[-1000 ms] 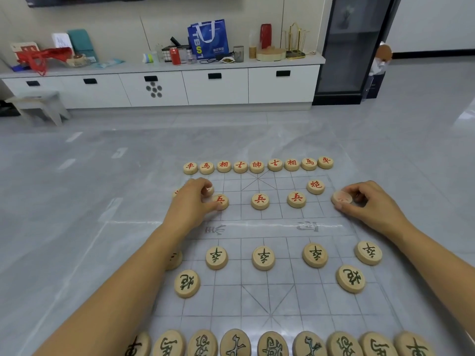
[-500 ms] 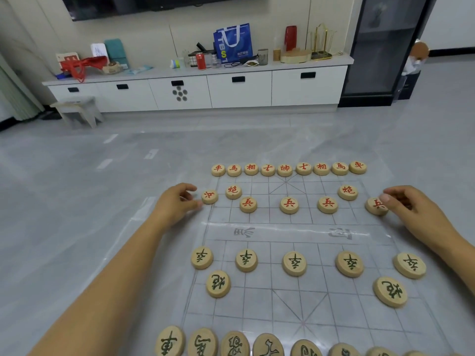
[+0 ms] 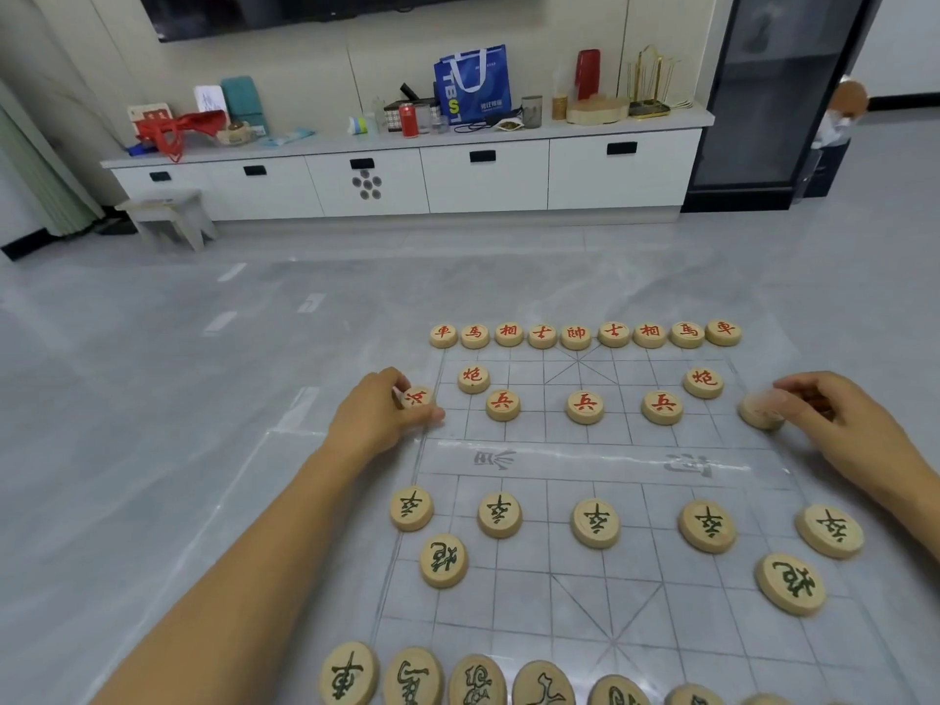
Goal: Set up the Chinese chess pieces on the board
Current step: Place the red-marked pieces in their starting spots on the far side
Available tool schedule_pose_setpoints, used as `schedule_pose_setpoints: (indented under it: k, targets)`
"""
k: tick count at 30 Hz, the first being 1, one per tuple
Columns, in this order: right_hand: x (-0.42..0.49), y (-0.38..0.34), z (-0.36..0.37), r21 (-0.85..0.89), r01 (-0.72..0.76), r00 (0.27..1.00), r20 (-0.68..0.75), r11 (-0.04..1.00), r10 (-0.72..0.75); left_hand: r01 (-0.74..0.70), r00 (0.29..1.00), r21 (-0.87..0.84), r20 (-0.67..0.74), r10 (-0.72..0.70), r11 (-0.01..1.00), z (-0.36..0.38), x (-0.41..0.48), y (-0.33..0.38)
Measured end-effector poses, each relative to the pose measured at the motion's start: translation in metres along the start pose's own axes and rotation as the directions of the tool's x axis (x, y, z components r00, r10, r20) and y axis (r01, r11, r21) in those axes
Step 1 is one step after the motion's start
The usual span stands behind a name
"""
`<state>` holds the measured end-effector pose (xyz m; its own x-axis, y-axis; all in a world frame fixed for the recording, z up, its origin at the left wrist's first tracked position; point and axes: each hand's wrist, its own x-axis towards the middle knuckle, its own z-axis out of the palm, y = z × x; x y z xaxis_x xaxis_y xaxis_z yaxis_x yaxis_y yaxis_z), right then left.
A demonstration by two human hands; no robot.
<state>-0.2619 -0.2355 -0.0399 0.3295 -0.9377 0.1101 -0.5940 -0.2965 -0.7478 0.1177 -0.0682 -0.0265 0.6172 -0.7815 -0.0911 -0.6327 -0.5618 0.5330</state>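
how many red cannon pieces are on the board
2: left cannon at far left of the board, right cannon at far right. None seems hidden.

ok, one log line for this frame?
step: placing far-side edge pieces | left hand: pinches red soldier at board left edge | right hand: on blurred piece, right edge, grip unclear

Your left arm comes in low from the bottom left, forearm bare. Your left hand (image 3: 376, 417) sits at the left edge of the board (image 3: 585, 460), thumb and forefinger pinching a red piece (image 3: 418, 397). Your right hand (image 3: 839, 419) is over at the right edge, fingers curled, tips on a blurred piece (image 3: 758, 414). Too smeary to call that one a real grip.
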Motion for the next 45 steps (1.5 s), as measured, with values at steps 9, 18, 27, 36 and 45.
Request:
schedule_pose_setpoints:
  k: [9,18,27,36,45]
  targets:
    - [0.0,0.0,0.0,-0.022,0.006,1.0,-0.016,1.0,-0.006,-0.04,0.988,-0.052,0.146,0.047,0.998,-0.015,-0.002,-0.001]
    - [0.003,0.002,0.001,-0.007,0.033,0.999,-0.005,0.999,-0.033,-0.084,0.99,-0.076,0.106,0.092,0.994,-0.003,0.004,0.009]
    - [0.0,-0.003,0.0,-0.028,0.026,1.0,0.001,0.999,-0.026,-0.1,0.989,-0.079,0.106,0.108,0.992,-0.003,0.003,0.008]
    - [0.001,-0.002,-0.001,-0.168,0.058,0.997,0.059,0.984,-0.048,-0.102,0.991,-0.078,0.073,0.108,0.992,0.0,0.001,0.008]
    - [0.005,0.004,0.001,-0.192,0.059,0.998,0.042,0.98,-0.052,-0.106,0.991,-0.071,0.072,0.111,0.992,0.001,0.002,0.006]
